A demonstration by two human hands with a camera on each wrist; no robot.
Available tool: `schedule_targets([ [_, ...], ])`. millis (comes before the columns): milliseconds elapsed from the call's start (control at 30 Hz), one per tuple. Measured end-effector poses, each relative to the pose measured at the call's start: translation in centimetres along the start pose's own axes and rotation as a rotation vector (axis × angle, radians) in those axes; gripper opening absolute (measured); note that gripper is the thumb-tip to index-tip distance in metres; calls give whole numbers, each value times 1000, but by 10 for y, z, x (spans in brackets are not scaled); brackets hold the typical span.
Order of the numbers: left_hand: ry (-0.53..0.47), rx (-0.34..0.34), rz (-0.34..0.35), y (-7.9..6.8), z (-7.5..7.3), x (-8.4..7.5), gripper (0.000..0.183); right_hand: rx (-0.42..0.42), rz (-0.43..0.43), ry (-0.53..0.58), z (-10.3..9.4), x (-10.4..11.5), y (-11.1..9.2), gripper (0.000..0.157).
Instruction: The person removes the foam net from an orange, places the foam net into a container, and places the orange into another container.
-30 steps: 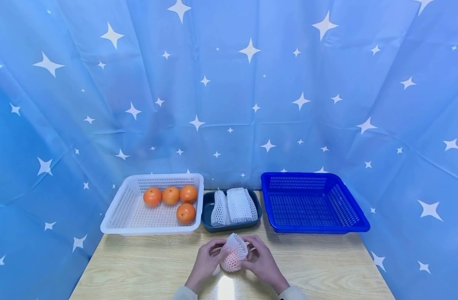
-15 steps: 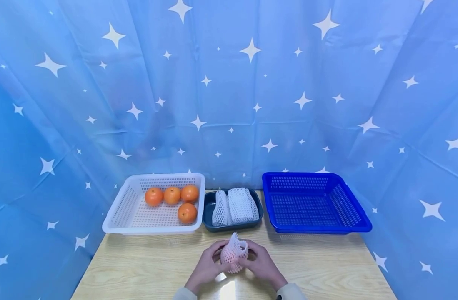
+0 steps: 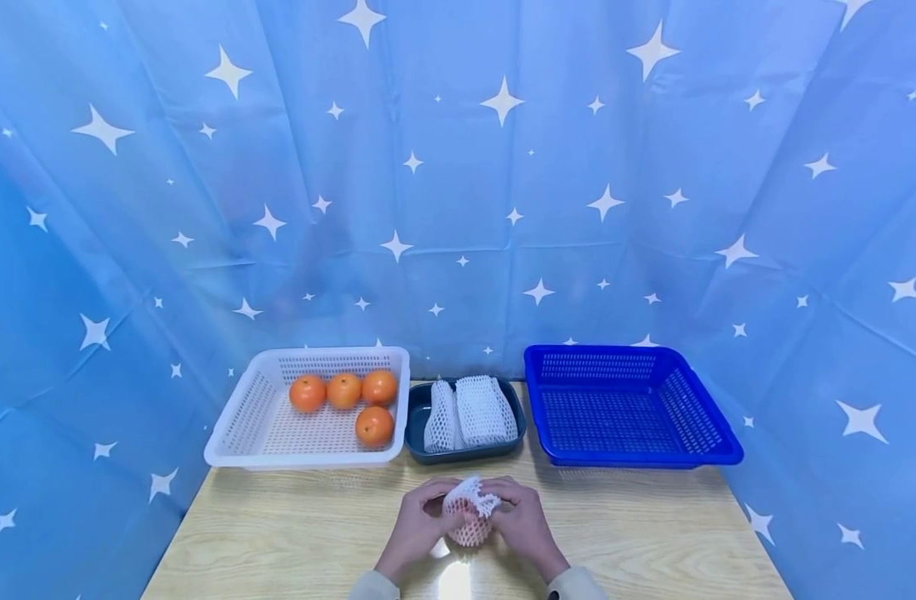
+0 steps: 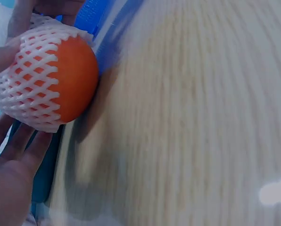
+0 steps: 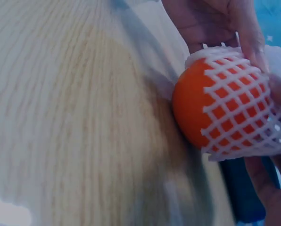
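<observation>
Between both hands, low over the wooden table, is an orange (image 4: 80, 80) partly inside a white foam net sleeve (image 3: 468, 508). Bare peel shows at its lower end in both wrist views, while the netting (image 5: 237, 106) stretches round the rest. My left hand (image 3: 420, 518) holds it from the left, thumb on the near side and fingers behind. From the right, my right hand (image 3: 521, 518) grips the sleeve the same way. The loose top of the netting is bunched and leans toward the right hand.
At the back left stands a white basket (image 3: 300, 460) with several oranges (image 3: 373, 426). A dark tray (image 3: 465, 455) beside it holds folded foam net sleeves (image 3: 483, 410). A blue basket (image 3: 638, 458) stands at the back right on the wooden table (image 3: 653, 533).
The sleeve's loose top stood up with its mouth showing; now it is lower and folded over to the right. The fingers have shifted on the netting, and both hands stay in place.
</observation>
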State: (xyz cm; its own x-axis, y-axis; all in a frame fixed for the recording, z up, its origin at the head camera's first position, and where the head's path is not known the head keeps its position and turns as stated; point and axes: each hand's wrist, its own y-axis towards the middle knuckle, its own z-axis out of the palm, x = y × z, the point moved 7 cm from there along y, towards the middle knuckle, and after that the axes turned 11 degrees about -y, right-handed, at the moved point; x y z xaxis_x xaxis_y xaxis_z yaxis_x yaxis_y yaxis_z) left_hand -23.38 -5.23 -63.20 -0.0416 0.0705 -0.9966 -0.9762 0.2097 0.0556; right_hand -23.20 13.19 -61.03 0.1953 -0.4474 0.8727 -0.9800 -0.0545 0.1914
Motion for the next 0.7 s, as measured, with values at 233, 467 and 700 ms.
schedule_targets([
  [233,-8,-113,60,6,-2,-11,24,-79,-31,0,-6,5,2,45],
  [467,-15,-79,21,9,1,-9,34,41,8,-82,-5,2,0,44],
  [700,-47,79,-23,4,-1,1,63,100,89,-126,-5,-6,-2,56],
])
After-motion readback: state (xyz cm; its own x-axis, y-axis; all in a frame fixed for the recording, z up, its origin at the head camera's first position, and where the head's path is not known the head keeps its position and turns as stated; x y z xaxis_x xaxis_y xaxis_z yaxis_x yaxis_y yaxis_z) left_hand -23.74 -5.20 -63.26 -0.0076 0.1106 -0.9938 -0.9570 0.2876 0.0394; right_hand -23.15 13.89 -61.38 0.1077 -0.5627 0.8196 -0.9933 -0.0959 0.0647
